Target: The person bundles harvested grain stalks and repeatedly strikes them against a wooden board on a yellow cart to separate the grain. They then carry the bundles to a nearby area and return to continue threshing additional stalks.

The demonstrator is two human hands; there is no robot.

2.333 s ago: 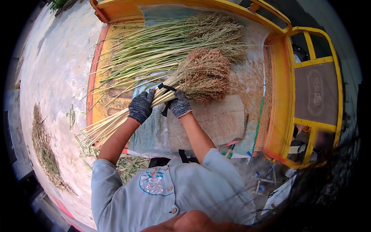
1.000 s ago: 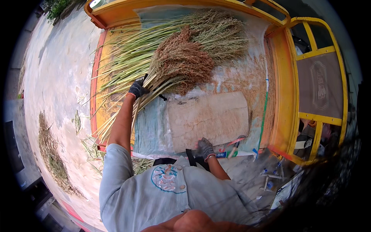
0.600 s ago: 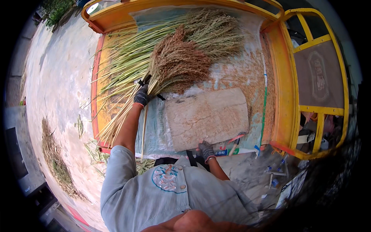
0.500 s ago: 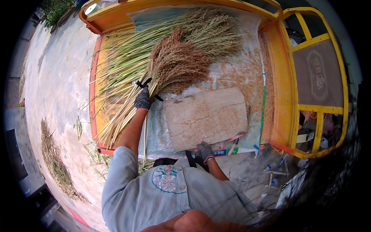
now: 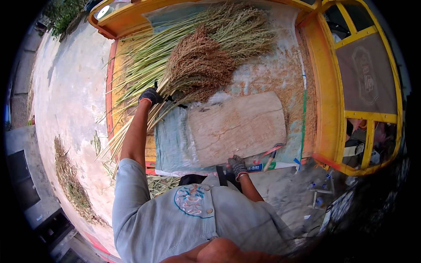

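From where I stand: left hand (image 5: pixel 151 95), gloved, wrapped round the pale stalks of the reddish-headed bundle (image 5: pixel 199 63), which lies partly over greener stalks (image 5: pixel 151 59), beyond the flat slab (image 5: pixel 239 127). Probably light but top-heavy; stalks stiff, smooth, maybe slippery; bushy heads springy, likely to shed grain. Best held just below the heads. Right hand (image 5: pixel 237 166), knit glove, by the slab's near edge; can't tell what it grips. Slab worn, rough-looking; plastic sheet (image 5: pixel 171 142) wrinkled.

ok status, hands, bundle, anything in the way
Left hand gripping bundle. Right hand at near edge of beige sheet. Bundle overlapping greener stalks. Nothing visibly blocking it.
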